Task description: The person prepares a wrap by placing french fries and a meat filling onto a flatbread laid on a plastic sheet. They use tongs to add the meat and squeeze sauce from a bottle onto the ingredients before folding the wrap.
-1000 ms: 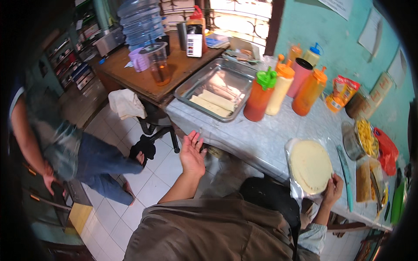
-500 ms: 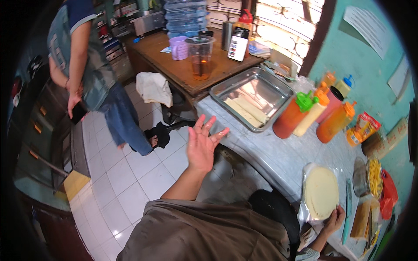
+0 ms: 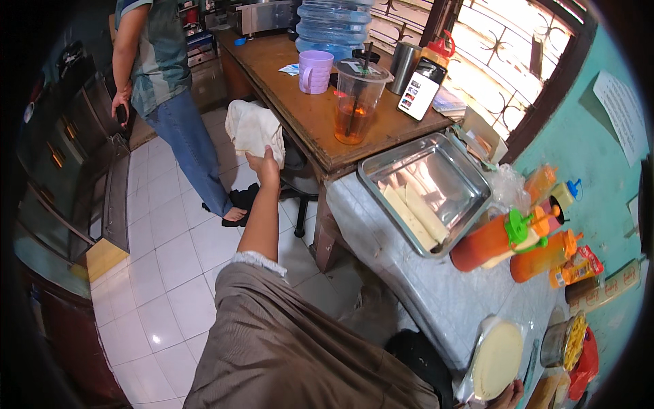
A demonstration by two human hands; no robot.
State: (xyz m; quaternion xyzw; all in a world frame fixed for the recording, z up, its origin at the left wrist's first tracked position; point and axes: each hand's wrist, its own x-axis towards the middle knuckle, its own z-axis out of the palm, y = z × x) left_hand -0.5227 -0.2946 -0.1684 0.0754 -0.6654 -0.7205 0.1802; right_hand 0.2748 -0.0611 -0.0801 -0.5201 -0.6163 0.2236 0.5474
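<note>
My left hand [image 3: 266,168] reaches forward to a crumpled white cloth [image 3: 253,128] draped over a dark chair. Its thumb and fingers close on the cloth's lower edge. At the bottom right, my right hand [image 3: 507,397] is partly cut off by the picture's rim. Its curled fingers grip the near edge of a pale round flatbread [image 3: 498,360], which lies on a clear plastic sheet [image 3: 470,382] on the grey table. Farther up the table, a steel tray [image 3: 470,198] holds pale rolled flatbreads [image 3: 413,215].
Sauce bottles [image 3: 480,240] stand right of the tray, near a bowl of yellow strips [image 3: 564,344]. On the wooden table [image 3: 279,71] are a purple mug [image 3: 315,71], a plastic cup of amber drink [image 3: 355,112] and a propped phone [image 3: 422,88]. Another person [image 3: 160,75] stands at the left.
My left hand has moved from spread in mid-air, forward and left, onto the white cloth. My right hand stays at the flatbread. The view has shifted, and the other person stands more upright.
</note>
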